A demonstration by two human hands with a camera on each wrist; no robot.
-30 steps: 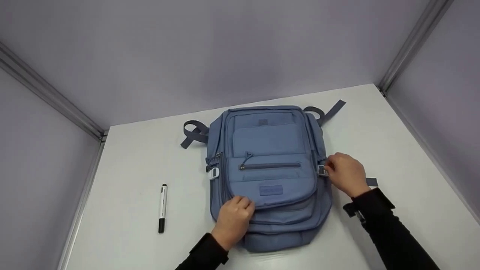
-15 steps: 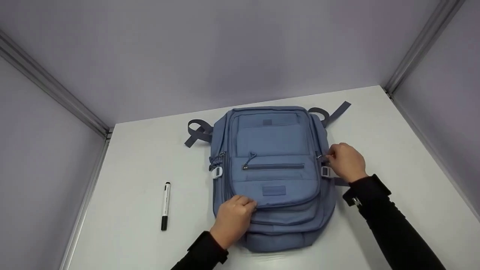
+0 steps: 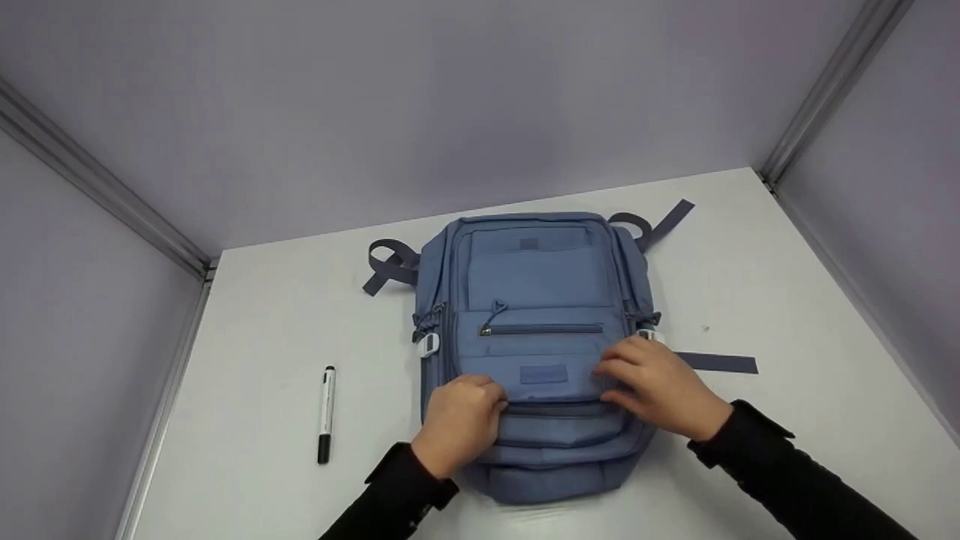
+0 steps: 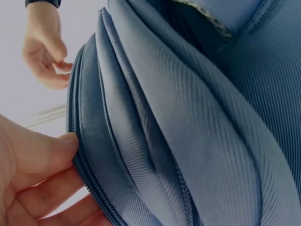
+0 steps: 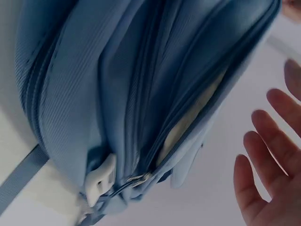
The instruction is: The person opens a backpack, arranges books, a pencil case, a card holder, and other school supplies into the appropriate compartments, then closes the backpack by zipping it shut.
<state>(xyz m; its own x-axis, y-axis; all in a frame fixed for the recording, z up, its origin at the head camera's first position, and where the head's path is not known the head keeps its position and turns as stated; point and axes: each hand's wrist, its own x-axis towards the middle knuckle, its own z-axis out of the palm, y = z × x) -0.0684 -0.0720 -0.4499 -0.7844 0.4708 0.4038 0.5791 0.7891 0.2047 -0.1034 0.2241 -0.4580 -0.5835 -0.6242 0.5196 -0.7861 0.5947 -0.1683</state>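
Observation:
A blue backpack (image 3: 536,277) lies flat on the white table, front side up. My left hand (image 3: 459,424) pinches the lower-left edge of its front pocket; in the left wrist view the thumb (image 4: 44,150) and fingers hold the zippered edge (image 4: 87,169). My right hand (image 3: 664,386) hovers by the pocket's lower right corner, fingers extended and holding nothing. In the right wrist view its fingers (image 5: 270,141) are spread apart from the cloth. There the pocket's zipper stands undone, a pale lining (image 5: 193,115) showing, with the zipper pull (image 5: 139,180) near a white buckle (image 5: 101,181).
A white marker (image 3: 326,412) with a black cap lies left of the backpack. Dark straps (image 3: 716,363) stick out at its sides. Another white buckle (image 3: 428,346) is on its left side. Grey panels (image 3: 480,112) wall in the table.
My right hand has left the backpack's right side near the buckle and moved down and left to the pocket's corner, its fingers loosening. My left hand keeps its pinch, lifting the edge slightly.

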